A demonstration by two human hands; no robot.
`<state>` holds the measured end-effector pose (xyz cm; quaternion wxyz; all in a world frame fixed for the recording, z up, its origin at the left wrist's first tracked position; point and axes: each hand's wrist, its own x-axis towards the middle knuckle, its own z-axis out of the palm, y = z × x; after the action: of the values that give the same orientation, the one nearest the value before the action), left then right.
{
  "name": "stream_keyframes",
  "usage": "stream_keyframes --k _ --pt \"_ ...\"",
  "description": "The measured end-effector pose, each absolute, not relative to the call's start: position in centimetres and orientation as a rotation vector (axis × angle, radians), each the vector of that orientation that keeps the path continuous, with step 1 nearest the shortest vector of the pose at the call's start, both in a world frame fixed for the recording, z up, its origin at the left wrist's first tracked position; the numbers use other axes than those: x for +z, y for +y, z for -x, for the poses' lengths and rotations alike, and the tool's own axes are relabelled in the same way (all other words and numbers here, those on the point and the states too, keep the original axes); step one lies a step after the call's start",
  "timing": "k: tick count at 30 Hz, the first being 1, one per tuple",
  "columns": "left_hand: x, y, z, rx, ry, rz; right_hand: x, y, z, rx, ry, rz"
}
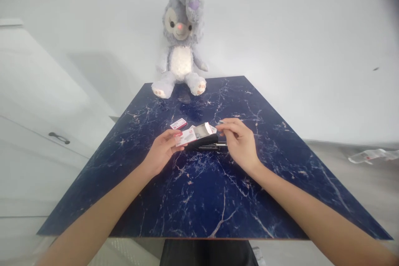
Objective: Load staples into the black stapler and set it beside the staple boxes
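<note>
My left hand (162,149) is closed round a small open staple box (195,134), white with red print, held just above a black stapler (205,143) that lies on the dark blue marble-patterned table (202,199). My right hand (238,141) pinches a thin silvery strip of staples (220,122) at its fingertips, right beside the box's open end and over the stapler. A second small red-and-white staple box (178,124) lies on the table just behind my left hand.
A grey and white plush rabbit (182,41) sits at the table's far edge against the white wall. White cabinets with a dark handle (58,137) stand on the left. A clear plastic wrapper (372,156) lies on the floor at right.
</note>
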<state>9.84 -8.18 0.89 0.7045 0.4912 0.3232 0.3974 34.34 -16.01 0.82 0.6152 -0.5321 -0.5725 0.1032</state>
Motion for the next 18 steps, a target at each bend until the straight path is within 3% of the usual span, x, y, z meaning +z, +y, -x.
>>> stream_keyframes --k 7,18 --pt "0.8 -8.8 -10.2 0.866 0.742 -1.169 1.1 -16.1 -33.6 0.379 -1.424 1.204" --pt "-0.2 -9.0 -9.9 0.797 0.685 -1.241 1.7 -16.7 -33.3 0.126 -1.762 1.085"
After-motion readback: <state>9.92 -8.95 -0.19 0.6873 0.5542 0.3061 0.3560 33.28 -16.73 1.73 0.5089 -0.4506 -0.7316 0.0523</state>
